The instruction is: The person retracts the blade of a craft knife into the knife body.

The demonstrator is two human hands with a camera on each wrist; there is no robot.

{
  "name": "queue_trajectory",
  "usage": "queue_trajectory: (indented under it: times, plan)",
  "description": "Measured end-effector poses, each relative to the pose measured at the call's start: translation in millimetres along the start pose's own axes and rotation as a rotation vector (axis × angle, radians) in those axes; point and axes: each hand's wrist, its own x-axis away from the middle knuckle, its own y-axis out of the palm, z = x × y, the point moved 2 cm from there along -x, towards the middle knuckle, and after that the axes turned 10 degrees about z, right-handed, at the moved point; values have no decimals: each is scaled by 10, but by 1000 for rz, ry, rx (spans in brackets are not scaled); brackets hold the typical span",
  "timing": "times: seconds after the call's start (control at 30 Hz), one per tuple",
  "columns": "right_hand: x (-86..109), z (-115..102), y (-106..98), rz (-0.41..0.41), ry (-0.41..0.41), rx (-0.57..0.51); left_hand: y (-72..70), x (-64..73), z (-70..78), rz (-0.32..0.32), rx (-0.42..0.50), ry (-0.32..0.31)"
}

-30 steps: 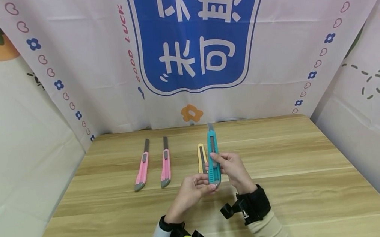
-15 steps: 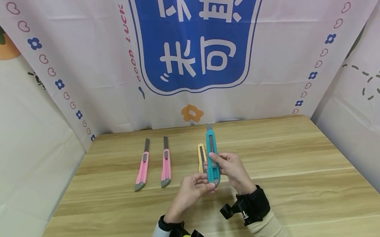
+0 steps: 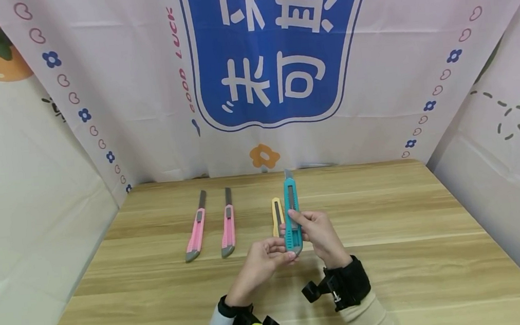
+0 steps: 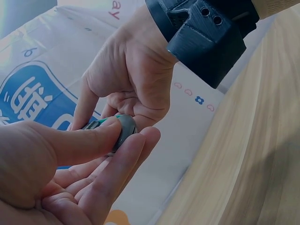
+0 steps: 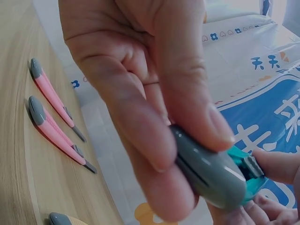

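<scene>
A teal utility knife [image 3: 291,193] is held upright above the table, blade end up with a length of blade showing. My left hand [image 3: 261,263] pinches its grey end cap [image 5: 211,173] between thumb and fingers. Higher on the body, my right hand [image 3: 319,234] grips the knife, thumb on the front near the slider. A yellow utility knife [image 3: 275,218] lies behind it on the table, its lower part hidden by the hands and the teal knife. Left of the hands lie two pink utility knives [image 3: 195,235] with grey ends, blades extended toward the back.
The wood-grain table [image 3: 389,254] ends at the back against a white printed cloth [image 3: 157,156] with a blue sign pattern. More cloth hangs along both sides. Each wrist wears a black strap [image 3: 351,281] with a camera mount.
Both hands keep hold of the teal utility knife, which sways slightly left and back again. The pink and yellow utility knives stay where they were.
</scene>
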Motion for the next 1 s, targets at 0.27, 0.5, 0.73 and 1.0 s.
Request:
queue_trajectory:
  times: [0.27, 0.5, 0.73, 1.0]
  plan:
    - [-5, 4, -18, -7, -8, -24, 16, -5, 2, -1, -3, -1]
    - [10, -6, -14, -25, -9, -8, 10, -4, -7, -6, 12, 1]
    - [13, -6, 8, -9, -1, 12, -5, 3, 2, 3, 22, 2]
    - [27, -5, 10, 10, -1, -8, 2, 10, 3, -5, 31, 22]
